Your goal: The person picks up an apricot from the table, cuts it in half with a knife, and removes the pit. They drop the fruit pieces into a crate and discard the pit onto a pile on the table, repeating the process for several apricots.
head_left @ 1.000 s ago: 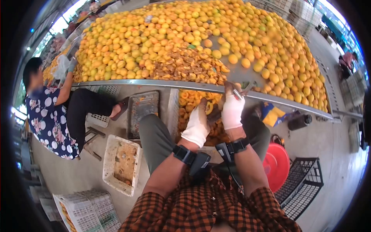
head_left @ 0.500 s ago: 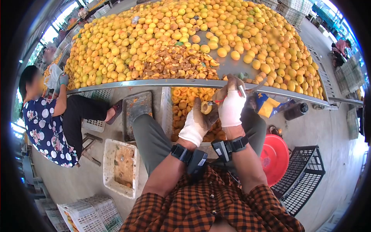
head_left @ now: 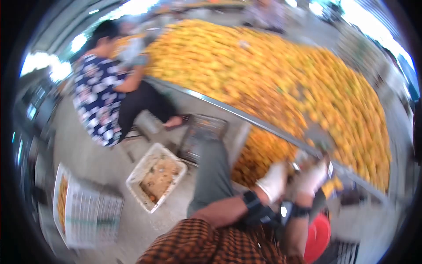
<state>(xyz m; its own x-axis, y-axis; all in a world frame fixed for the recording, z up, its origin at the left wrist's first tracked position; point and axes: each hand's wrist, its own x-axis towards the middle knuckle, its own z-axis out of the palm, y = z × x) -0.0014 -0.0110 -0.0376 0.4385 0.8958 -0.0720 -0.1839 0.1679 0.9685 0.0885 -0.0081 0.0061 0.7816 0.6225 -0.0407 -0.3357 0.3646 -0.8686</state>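
Motion blurs this view. My left hand point(head_left: 273, 181), in a white glove with darkened fingers, is above the right part of a crate of cut apricots point(head_left: 262, 152). Its fingers are smeared, and whether a fruit is in them cannot be made out. Close to its right, my gloved right hand point(head_left: 311, 177) is closed around a small knife point(head_left: 329, 170); its pale handle end shows beside the hand. A bright glint point(head_left: 296, 166) lies between the hands. Just beyond them runs the metal table edge point(head_left: 263, 125), with a large heap of whole apricots point(head_left: 228, 57) behind it.
A person point(head_left: 99, 94) in a patterned top sits at the table's left. On the floor are a white tub point(head_left: 134, 187) with brown residue, a dark tray point(head_left: 205, 130) and a white slatted crate point(head_left: 94, 215). A red basin point(head_left: 317, 237) stands by my right leg.
The head view has swung left and blurred, shifting my hands and the table to the right and lower. Half a second ago my left hand held a cut apricot, with the knife at it.
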